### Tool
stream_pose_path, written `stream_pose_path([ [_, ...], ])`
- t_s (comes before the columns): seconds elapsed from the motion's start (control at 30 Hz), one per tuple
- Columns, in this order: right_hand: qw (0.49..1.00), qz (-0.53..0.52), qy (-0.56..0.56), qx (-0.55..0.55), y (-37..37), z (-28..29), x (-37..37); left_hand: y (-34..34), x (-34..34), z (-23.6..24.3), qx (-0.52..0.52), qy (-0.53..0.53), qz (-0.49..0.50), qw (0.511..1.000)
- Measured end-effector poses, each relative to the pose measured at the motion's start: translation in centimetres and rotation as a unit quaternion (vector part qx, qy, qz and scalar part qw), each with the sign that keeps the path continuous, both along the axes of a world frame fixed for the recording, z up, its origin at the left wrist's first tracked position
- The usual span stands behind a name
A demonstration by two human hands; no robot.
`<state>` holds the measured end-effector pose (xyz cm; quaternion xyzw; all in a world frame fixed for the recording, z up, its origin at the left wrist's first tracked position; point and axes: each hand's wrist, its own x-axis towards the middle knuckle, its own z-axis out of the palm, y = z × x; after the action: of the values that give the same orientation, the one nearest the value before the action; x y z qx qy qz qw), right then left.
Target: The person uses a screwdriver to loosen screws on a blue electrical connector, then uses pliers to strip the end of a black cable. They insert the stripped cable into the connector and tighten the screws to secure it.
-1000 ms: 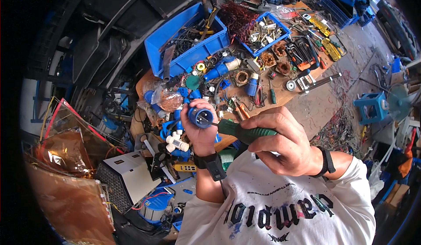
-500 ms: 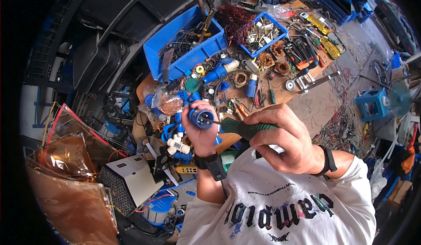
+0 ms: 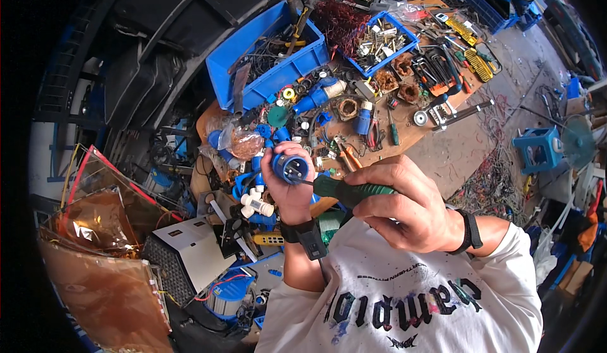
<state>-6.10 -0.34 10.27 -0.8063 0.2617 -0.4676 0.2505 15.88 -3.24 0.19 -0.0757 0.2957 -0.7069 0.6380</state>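
Note:
A blue round industrial plug (image 3: pixel 289 167) is in my left hand (image 3: pixel 292 199), with the fingers wrapped round it and its open end with metal pins facing me. My right hand (image 3: pixel 411 206) grips a screwdriver by its dark green handle (image 3: pixel 348 192). The thin shaft points left and its end reaches the mouth of the plug; whether the tip sits on a screw is too small to tell. Just below the plug lies a white branched pipe-like fitting (image 3: pixel 256 205), close to my left wrist.
Beyond my hands stretches a cluttered wooden table (image 3: pixel 422 139). On it stand a large blue crate (image 3: pixel 269 87) of tools and a smaller blue tray (image 3: pixel 380 70) of metal parts. Pliers (image 3: pixel 373 135) and another screwdriver (image 3: pixel 393 129) lie nearer. A blue stool (image 3: pixel 537 149) is at right.
My right hand and the screwdriver have shifted slightly left and down, and the handle has turned a little. The plug stays in my left hand, tilted slightly differently.

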Motion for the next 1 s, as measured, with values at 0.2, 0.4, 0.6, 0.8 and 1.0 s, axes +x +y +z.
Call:
stream_pose_path([
  [0.2,0.999,-0.018,0.017,-0.035,0.0,-0.3,-0.1,-0.2,-0.1,-0.2,-0.001,-0.013,-0.009,1.000],
  [0.4,1.000,-0.003,0.012,-0.005,0.1,0.2,-0.1,-0.4,0.0,-0.3,-0.001,-0.009,-0.018,1.000],
  [0.6,0.999,-0.024,0.027,-0.029,0.1,0.2,-0.1,-0.5,-0.1,-0.1,-0.001,-0.003,-0.009,1.000],
  [0.8,0.997,-0.029,0.039,-0.059,0.3,0.5,-0.1,-0.4,0.1,-0.2,-0.009,-0.020,-0.006,1.000],
  [1.0,0.999,-0.021,0.033,-0.038,0.7,0.5,-0.1,-0.2,-0.1,-0.2,-0.010,-0.026,-0.007,1.000],
])
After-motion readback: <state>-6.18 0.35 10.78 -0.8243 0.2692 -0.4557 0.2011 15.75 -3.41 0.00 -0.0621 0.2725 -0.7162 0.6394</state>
